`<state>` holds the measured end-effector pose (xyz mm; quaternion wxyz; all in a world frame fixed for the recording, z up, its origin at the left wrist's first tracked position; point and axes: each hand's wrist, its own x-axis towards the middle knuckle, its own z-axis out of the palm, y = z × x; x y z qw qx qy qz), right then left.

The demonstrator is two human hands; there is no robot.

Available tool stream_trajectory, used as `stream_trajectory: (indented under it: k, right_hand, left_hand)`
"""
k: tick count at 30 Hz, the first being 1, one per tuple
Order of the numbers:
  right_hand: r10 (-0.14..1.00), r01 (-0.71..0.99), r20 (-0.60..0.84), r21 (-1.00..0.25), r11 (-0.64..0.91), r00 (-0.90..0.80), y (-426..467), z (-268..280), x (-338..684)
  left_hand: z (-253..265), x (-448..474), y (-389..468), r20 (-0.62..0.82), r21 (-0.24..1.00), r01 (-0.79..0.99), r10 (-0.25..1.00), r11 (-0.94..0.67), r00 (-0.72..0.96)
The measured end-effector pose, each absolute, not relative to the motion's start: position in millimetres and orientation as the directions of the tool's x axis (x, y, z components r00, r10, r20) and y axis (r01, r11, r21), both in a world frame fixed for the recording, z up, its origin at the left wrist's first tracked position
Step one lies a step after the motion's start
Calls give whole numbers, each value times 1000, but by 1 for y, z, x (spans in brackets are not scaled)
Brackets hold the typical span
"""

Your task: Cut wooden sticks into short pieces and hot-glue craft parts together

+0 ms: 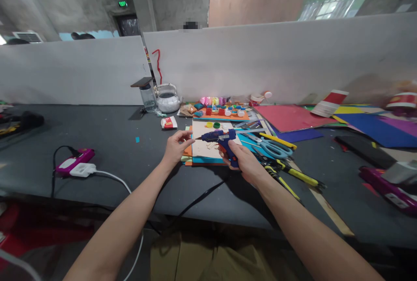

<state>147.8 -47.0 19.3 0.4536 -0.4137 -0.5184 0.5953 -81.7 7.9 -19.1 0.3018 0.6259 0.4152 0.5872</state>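
Observation:
My right hand is wrapped around the handle of a dark blue hot glue gun, its nozzle aimed left. A clear glue stick pokes out of the gun's rear. Close to the nozzle tip is my left hand, thumb and fingers drawn together in a pinch; whatever lies between them is too small to name. Beneath the gun lies a pale board on blue and orange sheets, with small light pieces on it. Yellow and green small pots sit at its far edge.
Right of the board lie blue-handled scissors, a yellow cutter and yellow-black pliers. Behind stand a white teapot and a glass jar. Coloured sheets spread right. A purple power strip with cables is left.

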Motion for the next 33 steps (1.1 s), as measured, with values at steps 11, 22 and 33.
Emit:
stream_trajectory:
  k: [11, 22, 33]
  right_hand:
    - [976, -194, -86, -973, -126, -202, -43, 18, 147]
    - [933, -361, -311, -862, -356, -180, 6, 53, 94]
    - [861, -276, -466, -816, -508, -204, 78, 23, -19]
  left_hand:
    - [-15, -81, 6, 468, 879, 145, 879, -454, -88]
    - [-5, -116, 13, 462, 872, 104, 733, -479, -499]
    - [-6, -129, 12, 456, 875, 143, 689, -462, -563]
